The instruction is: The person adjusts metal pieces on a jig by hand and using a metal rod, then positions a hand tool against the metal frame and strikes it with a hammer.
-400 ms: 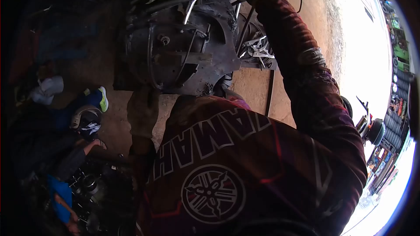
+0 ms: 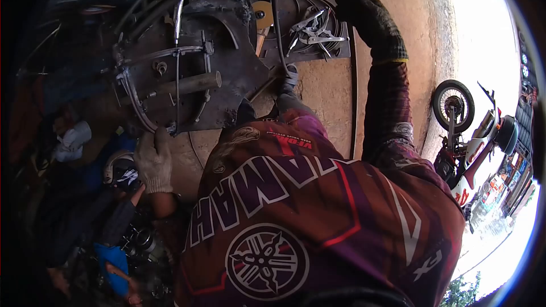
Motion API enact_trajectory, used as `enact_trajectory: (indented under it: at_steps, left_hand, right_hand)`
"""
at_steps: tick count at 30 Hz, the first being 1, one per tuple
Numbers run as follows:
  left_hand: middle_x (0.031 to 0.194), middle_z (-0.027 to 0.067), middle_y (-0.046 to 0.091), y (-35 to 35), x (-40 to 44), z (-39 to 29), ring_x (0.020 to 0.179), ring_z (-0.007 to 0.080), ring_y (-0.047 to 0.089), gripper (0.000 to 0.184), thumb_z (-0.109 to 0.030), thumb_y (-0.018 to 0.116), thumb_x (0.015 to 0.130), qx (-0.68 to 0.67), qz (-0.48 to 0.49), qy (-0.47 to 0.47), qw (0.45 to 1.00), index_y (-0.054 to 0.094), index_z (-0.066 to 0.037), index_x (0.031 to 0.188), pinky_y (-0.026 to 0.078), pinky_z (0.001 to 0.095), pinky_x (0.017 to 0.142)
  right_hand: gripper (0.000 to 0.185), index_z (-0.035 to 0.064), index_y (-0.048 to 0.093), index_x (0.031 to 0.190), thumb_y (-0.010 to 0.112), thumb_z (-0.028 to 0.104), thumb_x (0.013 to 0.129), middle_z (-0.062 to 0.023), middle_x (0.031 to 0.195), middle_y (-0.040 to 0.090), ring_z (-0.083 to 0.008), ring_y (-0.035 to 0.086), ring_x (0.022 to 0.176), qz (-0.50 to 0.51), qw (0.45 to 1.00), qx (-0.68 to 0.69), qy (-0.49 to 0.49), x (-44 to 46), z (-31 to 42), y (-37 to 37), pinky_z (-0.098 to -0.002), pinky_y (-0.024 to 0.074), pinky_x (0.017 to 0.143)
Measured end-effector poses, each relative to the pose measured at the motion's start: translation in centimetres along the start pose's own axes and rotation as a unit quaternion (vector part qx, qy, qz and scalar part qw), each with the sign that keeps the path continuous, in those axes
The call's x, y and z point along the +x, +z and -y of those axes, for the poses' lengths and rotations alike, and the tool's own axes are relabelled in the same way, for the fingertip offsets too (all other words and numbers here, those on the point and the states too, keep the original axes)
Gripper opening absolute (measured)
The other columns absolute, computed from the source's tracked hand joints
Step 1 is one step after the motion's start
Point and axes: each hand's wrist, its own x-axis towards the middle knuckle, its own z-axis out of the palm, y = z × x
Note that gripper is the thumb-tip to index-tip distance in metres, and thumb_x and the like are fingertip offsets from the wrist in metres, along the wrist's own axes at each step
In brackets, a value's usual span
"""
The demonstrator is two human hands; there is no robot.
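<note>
Much floor (image 2: 412,5) beside right hand (image 2: 367,16); left hand (image 2: 153,165) at plate edge (image 2: 217,118).

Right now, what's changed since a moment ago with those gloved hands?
The right hand in a dark glove has swung rightward and toward the body, right of the silver locking pliers; any release is unclear. The left hand in a pale glove stays by the bent grey metal frame; the pliers look unmoved.

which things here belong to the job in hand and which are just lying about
Seemingly the job:
- bent grey metal frame at the pale-gloved left hand
- dark metal plate beneath it

Probably lying about:
- silver metal locking pliers
- round yellow disc
</note>
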Motion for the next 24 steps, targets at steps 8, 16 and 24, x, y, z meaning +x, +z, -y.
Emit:
enact_trajectory:
  at_steps: [8,16,24]
  left_hand:
    - [0.087,0.0267,0.067,-0.9,0.6,-2.8,0.082,0.0472,0.064,0.034,-0.030,0.061,0.097,0.034,0.031,-0.114,0.992,0.068,0.004,0.093,0.047,0.0521,0.073]
    - [0.089,0.0287,0.067,-0.6,0.5,-3.7,0.087,0.0486,0.064,0.043,-0.037,0.058,0.097,0.045,0.040,-0.221,0.973,0.068,0.004,0.092,0.047,0.0540,0.076]
    - [0.089,0.0249,0.069,0.3,0.1,-2.8,0.088,0.0473,0.064,0.037,-0.034,0.059,0.095,0.109,-0.001,-0.139,0.984,0.067,0.001,0.090,0.050,0.0549,0.075]
  right_hand:
    - [0.044,-0.0032,0.065,0.117,0.072,0.034,0.095,-0.0101,0.082,0.067,-0.0223,0.064,0.064,-0.170,0.941,-0.052,0.289,0.3,-18.0,-10.4,-0.0353,0.0540,0.058]
    - [0.040,-0.0015,0.066,0.113,0.070,0.034,0.096,-0.0091,0.080,0.065,-0.0218,0.063,0.062,-0.154,0.937,-0.062,0.308,1.3,-20.4,-10.9,-0.0356,0.0533,0.056]
    - [0.051,-0.0007,0.068,0.120,0.066,0.043,0.095,-0.0083,0.087,0.069,-0.0181,0.064,0.070,-0.045,0.945,-0.109,0.305,4.1,-22.5,-10.1,-0.0346,0.0526,0.064]
